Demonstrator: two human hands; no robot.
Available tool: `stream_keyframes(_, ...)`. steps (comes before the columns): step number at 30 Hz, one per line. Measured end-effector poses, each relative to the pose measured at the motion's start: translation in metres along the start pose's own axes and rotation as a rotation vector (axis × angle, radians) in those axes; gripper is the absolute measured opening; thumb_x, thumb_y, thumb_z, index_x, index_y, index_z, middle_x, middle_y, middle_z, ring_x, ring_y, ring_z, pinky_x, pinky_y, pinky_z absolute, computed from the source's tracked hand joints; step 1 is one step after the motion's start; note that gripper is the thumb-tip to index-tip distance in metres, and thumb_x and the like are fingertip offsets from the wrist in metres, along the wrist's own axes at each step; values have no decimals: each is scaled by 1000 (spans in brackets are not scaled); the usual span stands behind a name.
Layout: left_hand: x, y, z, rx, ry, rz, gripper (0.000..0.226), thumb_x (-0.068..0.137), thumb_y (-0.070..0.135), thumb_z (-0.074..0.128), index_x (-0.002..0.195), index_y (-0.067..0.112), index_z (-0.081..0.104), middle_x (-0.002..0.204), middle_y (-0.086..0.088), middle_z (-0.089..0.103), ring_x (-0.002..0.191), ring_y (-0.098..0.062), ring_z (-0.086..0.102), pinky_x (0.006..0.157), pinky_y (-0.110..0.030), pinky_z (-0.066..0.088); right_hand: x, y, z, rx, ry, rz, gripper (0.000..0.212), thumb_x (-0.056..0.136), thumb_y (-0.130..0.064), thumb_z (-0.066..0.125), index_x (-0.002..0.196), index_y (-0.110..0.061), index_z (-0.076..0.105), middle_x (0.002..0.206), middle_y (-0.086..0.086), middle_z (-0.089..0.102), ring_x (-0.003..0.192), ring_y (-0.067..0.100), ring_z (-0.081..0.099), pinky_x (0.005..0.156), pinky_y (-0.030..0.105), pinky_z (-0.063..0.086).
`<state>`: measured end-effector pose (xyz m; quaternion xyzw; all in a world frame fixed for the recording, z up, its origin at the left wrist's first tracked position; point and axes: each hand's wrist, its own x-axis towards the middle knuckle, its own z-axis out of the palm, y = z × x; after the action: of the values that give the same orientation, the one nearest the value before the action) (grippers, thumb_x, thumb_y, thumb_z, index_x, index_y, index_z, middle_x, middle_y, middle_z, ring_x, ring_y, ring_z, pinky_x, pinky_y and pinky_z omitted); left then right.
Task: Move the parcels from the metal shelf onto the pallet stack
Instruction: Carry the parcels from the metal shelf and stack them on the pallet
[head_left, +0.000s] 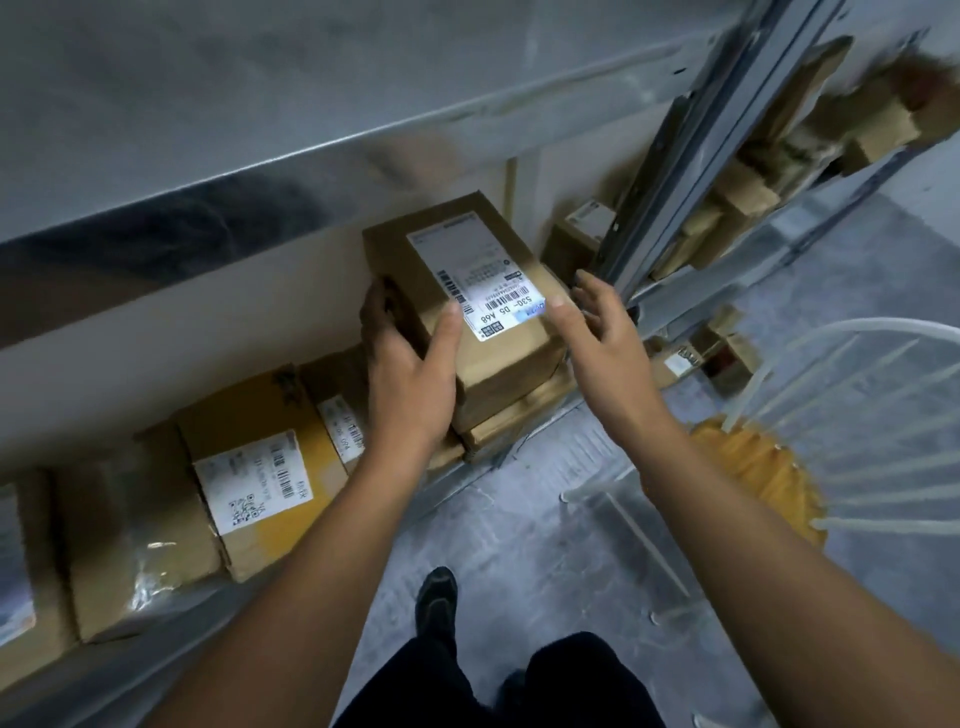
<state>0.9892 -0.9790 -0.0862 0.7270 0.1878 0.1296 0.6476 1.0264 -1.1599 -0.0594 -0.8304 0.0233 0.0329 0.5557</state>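
So the parcel (457, 358) is a plain brown cardboard box with a white shipping label (475, 278) on top, sitting pretty much dead centre. It's over a couple of flatter boxes (519, 415) on the lower level of the metal shelf (260, 171); can't tell if it's resting on them or lifted just clear.

The left hand (410, 374) has a proper grip on it. The thumb lies across the top by the label's near edge and the fingers curl around the left face. The right hand (597, 332) is just beside the box's right side with fingers relaxed and spread, not grasping anything. Its thumb tip looks like it's touching the top edge at the label's corner.

Down at 8 o'clock more parcels line the same shelf level: a box with yellow tape (260, 467) and its own label, then a plastic-wrapped box (135, 530) next to it. The shelf's upright post (701, 156) runs up toward 1 o'clock, with blurry boxes behind it. At 4 o'clock there's a white chair (857, 415) with a yellow seat on the grey floor (519, 519), and a dark shoe (436, 597) at 6 o'clock.
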Motion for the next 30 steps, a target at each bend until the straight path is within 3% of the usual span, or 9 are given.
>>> stream_keyframes(4, -3, 0, 10, -36, 52, 20, 83, 83, 65, 63, 155, 43, 29, 150, 13, 50, 135, -8, 52, 113, -46, 46, 2, 9, 9, 119, -88, -35, 55, 95, -59, 65, 142, -31, 58, 125, -14, 71, 111, 0, 68, 85, 20, 54)
stream_keyframes(8, -19, 14, 16, -67, 102, 79, 66, 85, 57, 64, 144, 53, 35, 142, 23, 53, 131, 3, 52, 112, -38, 45, 0, 8, 2, 182, -96, -131, 38, 92, -59, 67, 125, -40, 62, 113, -19, 73, 102, 1, 71, 73, 15, 54)
stream_keyframes(11, -40, 25, 15, -72, 123, 118, 68, 89, 49, 64, 151, 40, 36, 147, 7, 55, 132, -6, 55, 113, -45, 47, -8, 5, -7, 238, -138, -185, 30, 91, -58, 67, 117, -47, 58, 113, -20, 71, 102, 3, 70, 73, 17, 54)
stream_keyframes(14, -66, 33, 8, -100, 166, 134, 75, 92, 40, 65, 158, 28, 33, 149, 4, 54, 134, -11, 55, 113, -48, 47, -20, 2, -14, 288, -242, -203, 38, 88, -61, 68, 117, -41, 55, 114, -20, 69, 104, 7, 71, 77, 24, 57)
stream_keyframes(17, -98, 35, -2, -93, 220, 168, 74, 93, 30, 65, 159, 21, 33, 150, 0, 55, 135, -12, 55, 112, -42, 48, -36, 5, -16, 306, -346, -229, 38, 86, -62, 68, 114, -40, 53, 109, -25, 67, 105, 6, 69, 80, 26, 57)
stream_keyframes(20, -136, 34, -17, -101, 312, 157, 75, 92, 26, 65, 159, 21, 33, 147, 1, 57, 134, -12, 55, 107, -36, 50, -58, 7, -6, 316, -465, -239, 36, 86, -59, 69, 112, -38, 54, 109, -21, 68, 107, 8, 68, 86, 32, 59)
stream_keyframes(22, -163, 30, -36, -104, 397, 154, 75, 91, 25, 66, 159, 21, 34, 147, -2, 58, 136, -17, 55, 110, -43, 49, -78, 3, 8, 319, -541, -263, 40, 85, -57, 69, 113, -32, 55, 110, -16, 68, 106, 8, 66, 86, 30, 56)
stream_keyframes(24, -189, 26, -63, -109, 485, 157, 78, 89, 29, 69, 158, 22, 35, 147, -2, 58, 136, -19, 55, 112, -48, 48, -101, -4, 27, 308, -623, -291, 43, 83, -59, 69, 114, -31, 54, 118, -5, 66, 113, 16, 64, 92, 39, 55)
stream_keyframes(30, -259, 9, -153, -108, 688, 177, 76, 86, 40, 69, 155, 29, 38, 146, 3, 59, 136, -18, 56, 112, -55, 46, -182, -33, 102, 314, -812, -352, 39, 81, -60, 71, 110, -38, 55, 114, -11, 66, 110, 15, 66, 95, 45, 57)
